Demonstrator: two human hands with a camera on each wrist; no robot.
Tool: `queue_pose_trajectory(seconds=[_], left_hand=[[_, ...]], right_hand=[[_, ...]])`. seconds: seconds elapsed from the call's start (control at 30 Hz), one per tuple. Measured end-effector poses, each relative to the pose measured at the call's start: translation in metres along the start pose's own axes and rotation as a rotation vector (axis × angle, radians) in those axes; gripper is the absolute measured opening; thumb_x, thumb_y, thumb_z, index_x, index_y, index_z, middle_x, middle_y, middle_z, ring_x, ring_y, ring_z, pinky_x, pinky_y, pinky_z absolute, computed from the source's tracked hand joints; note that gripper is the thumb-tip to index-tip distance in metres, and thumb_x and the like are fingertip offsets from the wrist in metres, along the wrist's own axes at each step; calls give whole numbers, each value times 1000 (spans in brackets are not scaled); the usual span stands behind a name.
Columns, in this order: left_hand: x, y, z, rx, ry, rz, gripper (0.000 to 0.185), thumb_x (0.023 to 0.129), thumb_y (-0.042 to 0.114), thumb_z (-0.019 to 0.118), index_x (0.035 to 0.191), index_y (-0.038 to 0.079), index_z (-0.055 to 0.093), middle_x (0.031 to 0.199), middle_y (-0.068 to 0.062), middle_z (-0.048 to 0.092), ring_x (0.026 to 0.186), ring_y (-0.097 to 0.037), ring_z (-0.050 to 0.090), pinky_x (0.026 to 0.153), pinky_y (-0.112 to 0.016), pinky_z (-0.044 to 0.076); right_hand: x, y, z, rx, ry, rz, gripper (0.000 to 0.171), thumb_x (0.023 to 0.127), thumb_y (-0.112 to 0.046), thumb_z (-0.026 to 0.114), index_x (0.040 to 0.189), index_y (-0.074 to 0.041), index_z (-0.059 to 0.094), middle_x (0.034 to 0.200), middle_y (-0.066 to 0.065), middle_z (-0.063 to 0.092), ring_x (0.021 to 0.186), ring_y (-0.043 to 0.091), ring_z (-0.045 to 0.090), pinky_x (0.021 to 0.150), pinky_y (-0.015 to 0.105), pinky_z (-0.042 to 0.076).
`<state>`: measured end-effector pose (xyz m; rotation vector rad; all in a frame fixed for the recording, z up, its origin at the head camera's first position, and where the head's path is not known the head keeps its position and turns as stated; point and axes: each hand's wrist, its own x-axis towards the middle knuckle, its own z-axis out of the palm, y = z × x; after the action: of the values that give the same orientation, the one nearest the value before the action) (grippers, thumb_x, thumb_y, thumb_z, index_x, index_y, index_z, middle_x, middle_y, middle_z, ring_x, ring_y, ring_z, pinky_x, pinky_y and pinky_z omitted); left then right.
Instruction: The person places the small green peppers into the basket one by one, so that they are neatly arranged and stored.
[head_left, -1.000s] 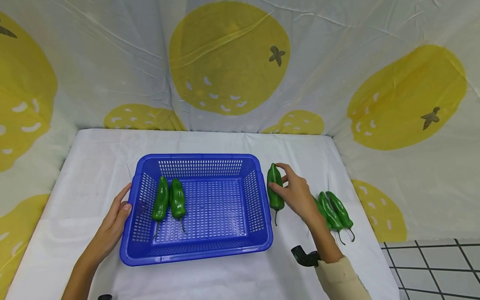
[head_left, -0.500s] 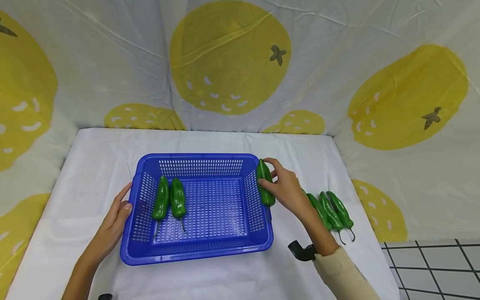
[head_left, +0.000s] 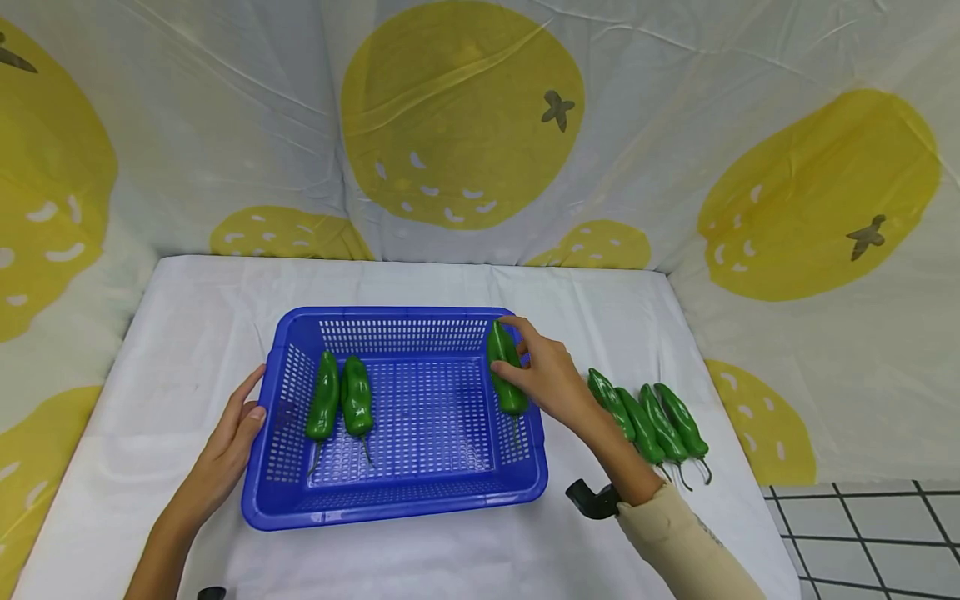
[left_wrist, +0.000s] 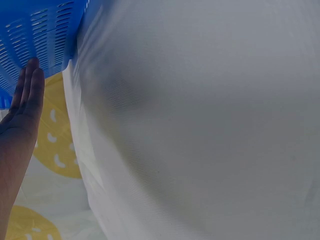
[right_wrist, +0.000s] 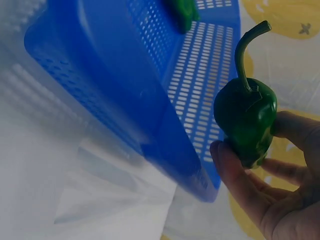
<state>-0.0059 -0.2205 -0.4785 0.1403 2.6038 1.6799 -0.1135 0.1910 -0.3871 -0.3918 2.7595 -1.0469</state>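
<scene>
My right hand [head_left: 551, 375] pinches a green pepper [head_left: 504, 367] between thumb and fingers, over the inside of the blue basket's right end. In the right wrist view this pepper [right_wrist: 247, 120] points its curved stem upward, with the basket wall beside it. The blue plastic basket [head_left: 397, 510] holds two more green peppers, a left one [head_left: 323, 398] and a right one [head_left: 356, 396], lying side by side toward its left end. My left hand [head_left: 228, 437] rests against the basket's left side; in the left wrist view its straight fingers [left_wrist: 35, 90] lie along the slotted outer wall.
Several green peppers [head_left: 660, 425] lie in a row on the white tablecloth [head_left: 600, 300], right of the basket and partly behind my right forearm. A cloth with yellow fruit prints [head_left: 461, 117] stands behind and at the sides. Tiled floor [head_left: 870, 533] shows at the lower right.
My right hand has carried the pepper left, from beside the basket across its right rim to inside. Another pepper in the row has come into sight. The left hand stays in place.
</scene>
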Motion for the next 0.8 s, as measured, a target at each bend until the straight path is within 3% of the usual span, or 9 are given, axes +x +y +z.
queue_pose_trajectory(seconds=[0.33,0.67,0.8], left_hand=[[-1,1,0,12,4,-12,58,109,21,31,161,27,8,127,-24,51,101,10,53,77,-51,59],[0,0,-1,-14,-1,-6,57,109,18,30,162,24,7,128,-24,50,100,7,55,75,-35,60],[0,0,-1,-14,-2,-7,57,110,18,30,162,24,7,129,-24,50,101,8,54,75,-38,60]], right_hand=[[5,-14,14,59,-60,-31,62,92,-22,72,147,-20,44,95,14,63,67,19,65,48,25,55],[14,-30,32,92,-127,-74,65,92,-21,73,150,-16,42,94,11,62,70,19,65,48,25,55],[18,-37,38,89,-154,-97,66,91,-20,73,149,-14,42,91,11,63,66,17,65,47,25,55]])
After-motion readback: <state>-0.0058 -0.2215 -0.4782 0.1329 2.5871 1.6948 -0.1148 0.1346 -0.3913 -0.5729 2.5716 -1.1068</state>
